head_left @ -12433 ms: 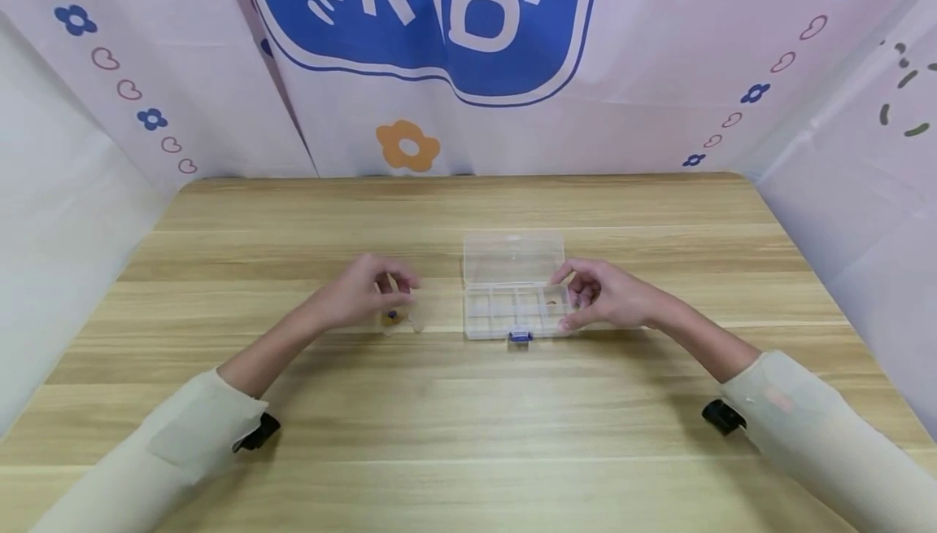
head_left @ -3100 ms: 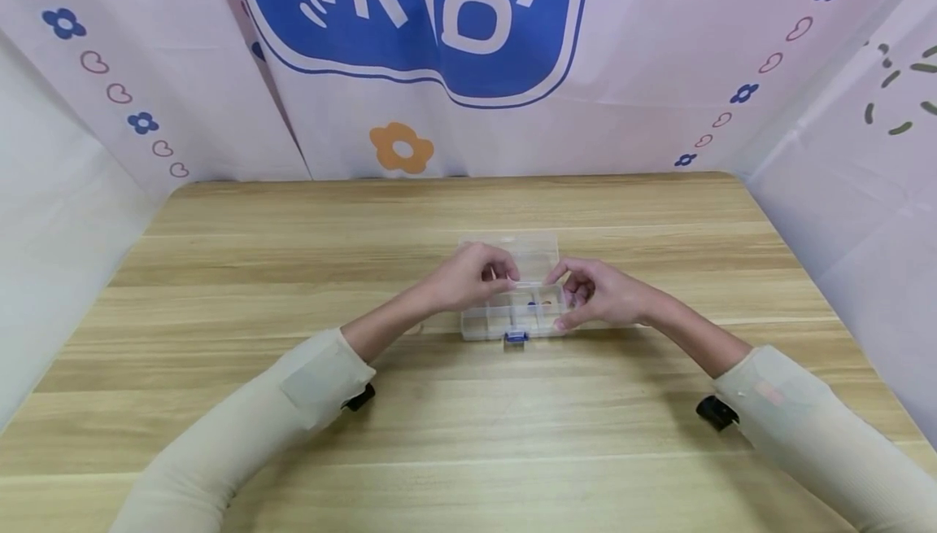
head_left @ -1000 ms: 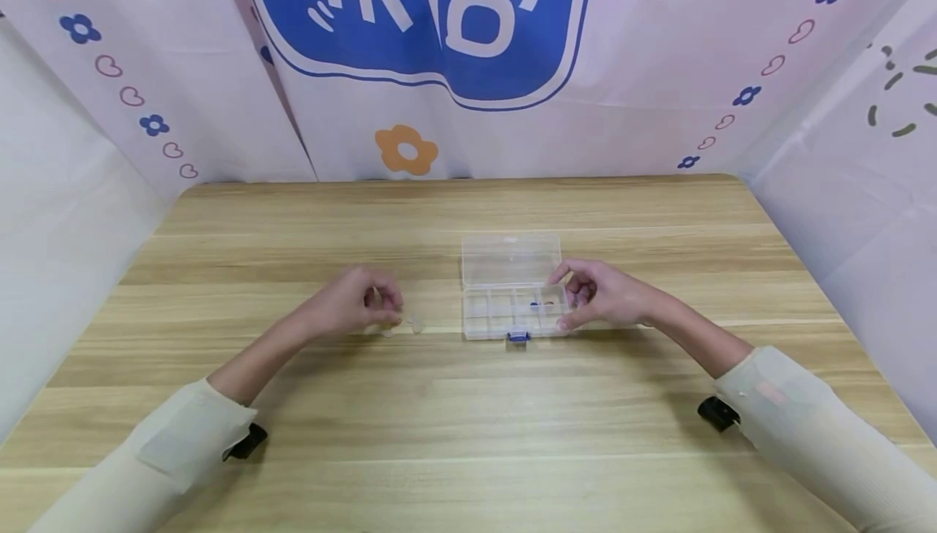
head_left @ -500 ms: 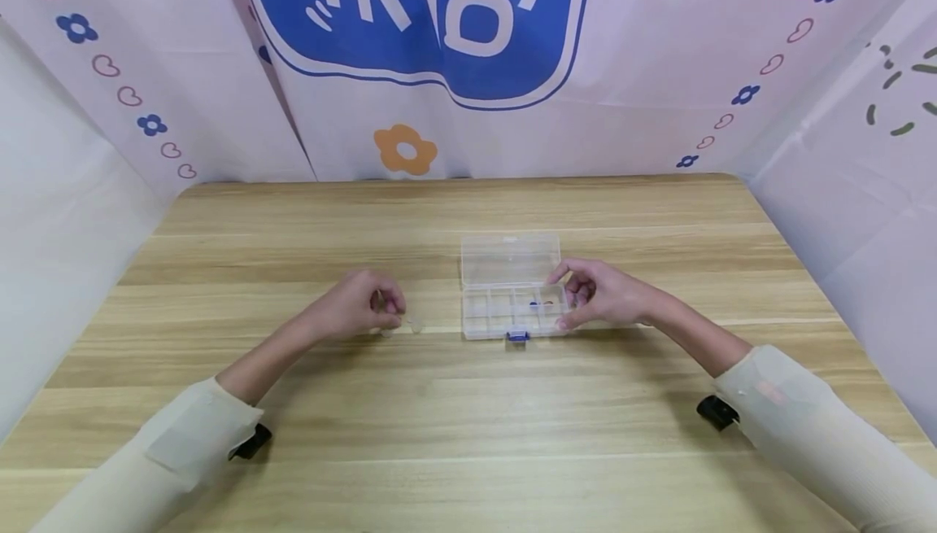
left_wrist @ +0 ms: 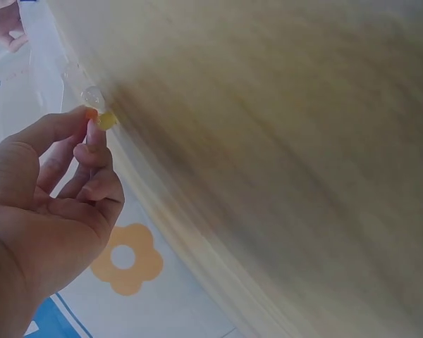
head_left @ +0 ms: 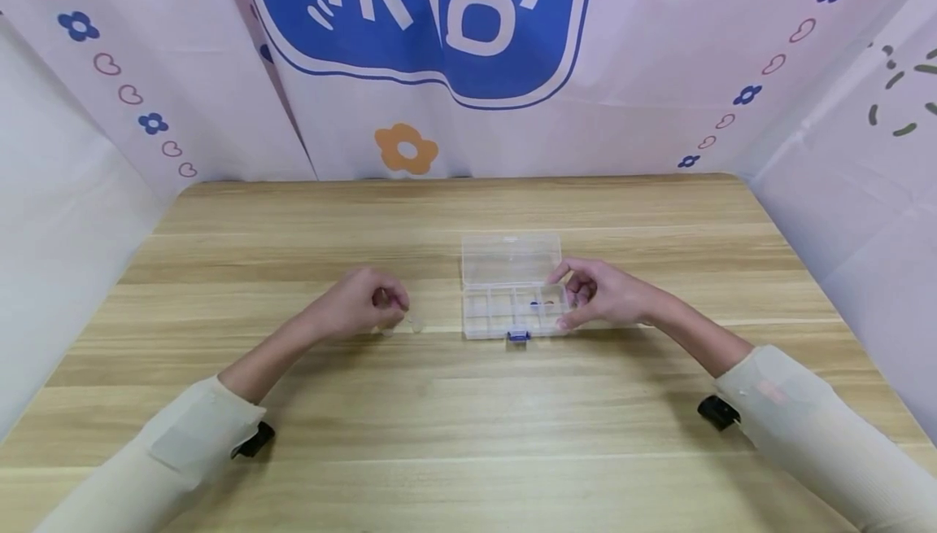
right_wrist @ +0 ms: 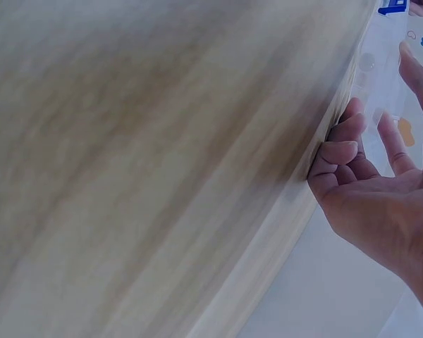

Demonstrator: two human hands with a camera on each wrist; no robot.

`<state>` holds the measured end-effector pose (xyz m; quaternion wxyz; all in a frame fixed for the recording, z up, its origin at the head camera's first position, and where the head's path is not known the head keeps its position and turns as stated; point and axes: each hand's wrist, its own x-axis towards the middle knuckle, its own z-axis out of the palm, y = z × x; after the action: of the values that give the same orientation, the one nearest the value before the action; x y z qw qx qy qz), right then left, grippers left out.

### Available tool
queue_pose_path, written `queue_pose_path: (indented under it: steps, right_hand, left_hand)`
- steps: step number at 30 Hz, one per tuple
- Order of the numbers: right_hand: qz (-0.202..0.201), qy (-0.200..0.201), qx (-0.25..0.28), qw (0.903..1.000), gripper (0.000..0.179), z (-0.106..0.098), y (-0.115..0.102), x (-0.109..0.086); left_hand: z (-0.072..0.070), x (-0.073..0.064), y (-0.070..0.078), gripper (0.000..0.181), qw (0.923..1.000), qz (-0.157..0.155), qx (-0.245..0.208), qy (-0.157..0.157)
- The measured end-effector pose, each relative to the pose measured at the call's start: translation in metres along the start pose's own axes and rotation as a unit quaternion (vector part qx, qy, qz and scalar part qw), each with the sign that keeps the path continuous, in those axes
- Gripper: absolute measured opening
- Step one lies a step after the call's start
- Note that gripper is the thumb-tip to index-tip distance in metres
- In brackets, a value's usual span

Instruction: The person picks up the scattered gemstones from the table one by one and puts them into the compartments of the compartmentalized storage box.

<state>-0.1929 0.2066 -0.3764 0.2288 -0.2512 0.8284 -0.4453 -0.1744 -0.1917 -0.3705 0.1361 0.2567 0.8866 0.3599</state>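
Note:
My left hand [head_left: 359, 301] is low over the table, left of the box. In the left wrist view its thumb and index finger pinch a small orange bead [left_wrist: 91, 113]. A yellow bead [left_wrist: 106, 120] shows right beside the fingertips, and a clear round piece [left_wrist: 93, 97] lies just past them. My right hand [head_left: 611, 293] grips the right end of a clear compartment box [head_left: 477, 326], thumb at the front corner and index finger at the back. Its lid [head_left: 510, 260] lies back, opened. A dark blue bead [head_left: 534, 304] and a small reddish one [head_left: 549, 303] sit inside.
A clear piece [head_left: 416, 325] lies on the wooden table [head_left: 468, 419] between left hand and box. The box's blue latch [head_left: 519, 336] faces the person. A printed cloth [head_left: 644, 69] hangs behind the table's far edge.
The left hand was over the box about three seconds ago, then returned left to the small pieces. The blue bead, earlier beside the left hand, is now in the box. The right hand stays put.

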Motion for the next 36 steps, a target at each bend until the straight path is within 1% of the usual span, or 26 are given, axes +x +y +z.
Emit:
queue_pose_path:
  steps: [9, 19, 25, 29, 32, 36]
  right_hand:
    - [0.005, 0.001, -0.006, 1.0, 0.053, 0.0, 0.001, 0.0]
    - [0.009, 0.001, -0.003, 1.0, 0.054, 0.0, 0.002, 0.0]
    - [0.008, 0.0, -0.004, 1.0, 0.054, 0.0, 0.001, 0.0]
    - [0.007, 0.0, -0.003, 1.0, 0.054, 0.0, 0.001, 0.0]
    - [0.006, -0.001, -0.001, 1.0, 0.054, 0.0, 0.001, 0.001]
    - [0.005, -0.002, -0.001, 1.0, 0.054, 0.0, 0.001, 0.001]
  left_hand:
    - [-0.001, 0.002, 0.002, 0.007, 0.9998, -0.016, 0.009, 0.005]
    - [0.0, 0.005, 0.005, 0.009, 0.9998, -0.016, 0.01, 0.011]
    - [-0.001, 0.008, 0.008, 0.01, 0.9998, -0.003, 0.01, 0.015]
    - [-0.002, 0.009, 0.01, 0.011, 0.9997, 0.014, 0.004, 0.019]
    - [-0.002, 0.01, 0.011, 0.012, 0.9993, 0.027, 0.005, 0.025]
    - [0.0, 0.012, 0.011, 0.012, 0.9987, 0.037, 0.005, 0.036]
